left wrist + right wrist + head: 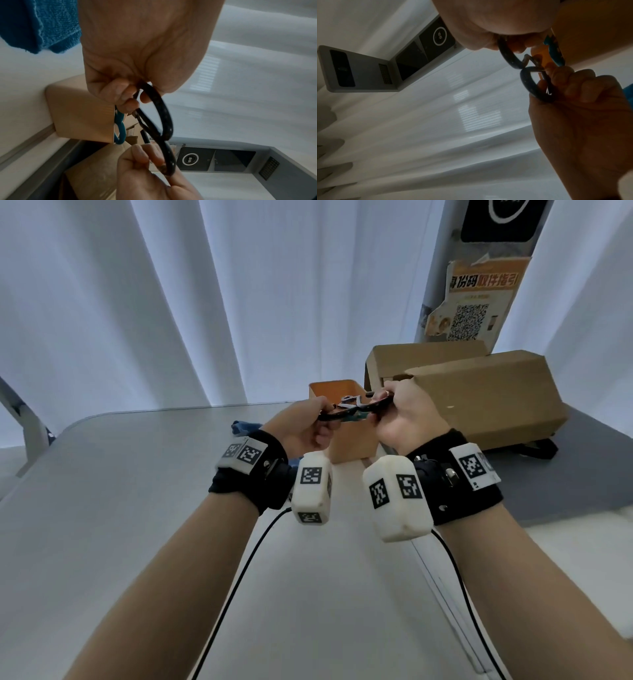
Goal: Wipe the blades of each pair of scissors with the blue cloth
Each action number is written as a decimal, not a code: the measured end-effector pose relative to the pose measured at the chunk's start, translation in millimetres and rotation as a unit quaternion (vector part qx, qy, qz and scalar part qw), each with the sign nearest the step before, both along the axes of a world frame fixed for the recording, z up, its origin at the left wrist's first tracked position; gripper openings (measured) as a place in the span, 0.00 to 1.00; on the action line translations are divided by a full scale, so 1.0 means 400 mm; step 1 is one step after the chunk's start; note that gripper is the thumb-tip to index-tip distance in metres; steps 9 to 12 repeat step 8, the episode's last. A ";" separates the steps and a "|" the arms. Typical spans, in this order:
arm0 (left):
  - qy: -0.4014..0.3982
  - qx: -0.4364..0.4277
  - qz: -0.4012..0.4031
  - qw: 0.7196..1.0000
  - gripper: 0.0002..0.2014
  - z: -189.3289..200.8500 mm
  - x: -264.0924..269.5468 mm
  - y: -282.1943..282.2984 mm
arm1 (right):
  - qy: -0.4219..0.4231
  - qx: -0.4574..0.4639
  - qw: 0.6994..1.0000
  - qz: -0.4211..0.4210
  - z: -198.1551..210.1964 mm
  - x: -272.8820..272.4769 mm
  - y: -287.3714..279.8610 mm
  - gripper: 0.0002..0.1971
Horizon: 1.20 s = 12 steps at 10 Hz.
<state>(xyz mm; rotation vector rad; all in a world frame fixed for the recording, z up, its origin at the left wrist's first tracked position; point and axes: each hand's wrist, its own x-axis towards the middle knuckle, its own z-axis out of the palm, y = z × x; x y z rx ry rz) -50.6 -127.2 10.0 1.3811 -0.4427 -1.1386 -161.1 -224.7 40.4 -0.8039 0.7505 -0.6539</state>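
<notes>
Two hands meet above the far middle of the table (144,508), both raised on outstretched forearms with wrist bands and white tagged camera blocks. The left hand (301,422) curls its fingers round one black loop handle of the black scissors (356,405), and the right hand (407,419) curls its fingers round the other loop, at about three o'clock of the left; the handles are pulled apart between them. In the left wrist view the two dark loops cross between the fists (164,129), but the blades cannot be made out there.

The scissors hang over the open top of a small orange box (342,440); a second, teal-handled pair (120,128) sticks out of that box. The blue cloth (245,428) lies crumpled on the table at nine o'clock of the left hand, partly hidden behind the wrist.

At two o'clock of the hands stand two brown cardboard boxes (486,392) on a grey mat. White curtains (171,302) hang behind the pale table, and a grey post (472,285) at one o'clock carries an orange notice with a printed code.
</notes>
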 end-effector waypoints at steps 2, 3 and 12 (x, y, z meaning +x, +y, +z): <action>0.009 0.026 -0.005 1.000 0.13 -0.005 0.000 0.000 | 0.043 -0.017 0.999 0.020 -0.021 0.011 -0.011 0.12; -0.002 0.041 0.008 0.999 0.14 -0.009 0.002 0.010 | 0.039 -0.013 0.999 0.028 -0.025 0.010 0.000 0.08; -0.002 0.000 0.049 0.999 0.14 0.009 0.026 0.070 | -0.007 0.035 0.999 0.037 0.013 -0.023 0.064 0.12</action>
